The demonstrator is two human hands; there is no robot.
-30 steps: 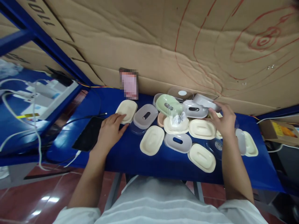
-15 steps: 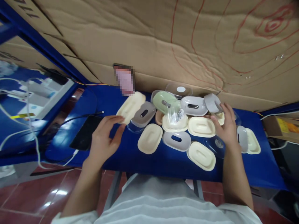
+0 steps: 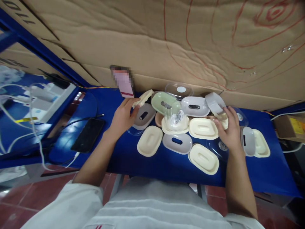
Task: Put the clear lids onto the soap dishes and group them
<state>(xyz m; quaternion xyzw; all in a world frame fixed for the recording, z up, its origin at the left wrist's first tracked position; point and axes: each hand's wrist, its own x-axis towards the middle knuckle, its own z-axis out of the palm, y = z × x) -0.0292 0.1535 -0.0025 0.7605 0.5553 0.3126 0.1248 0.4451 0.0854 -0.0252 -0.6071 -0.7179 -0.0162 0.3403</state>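
Note:
My left hand [image 3: 125,116] pinches the near end of a cream oval tray [image 3: 145,98], tilted on edge at the back left of the pile. Below it lies a taupe slotted oval dish [image 3: 143,117]. My right hand [image 3: 230,127] has thumb and fingers around the lower edge of a tilted light grey oval dish [image 3: 215,102], with a cream piece partly hidden beneath. Between the hands are a green slotted dish [image 3: 164,102], a pale grey slotted dish [image 3: 195,106], a clear cover [image 3: 175,116] on a cream tray, and several more cream trays [image 3: 203,128].
A phone [image 3: 124,83] leans against the cardboard wall [image 3: 143,44]. A black phone [image 3: 88,135] and cables lie at the left of the blue table [image 3: 147,167]. Far right, a grey slotted dish [image 3: 248,141] overlaps a cream tray [image 3: 262,143]. A cardboard box [image 3: 292,127] stands beyond.
My left hand has moved away from me and to the right, carrying the cream tray to the back of the pile and tipping it on edge. My right hand has barely moved.

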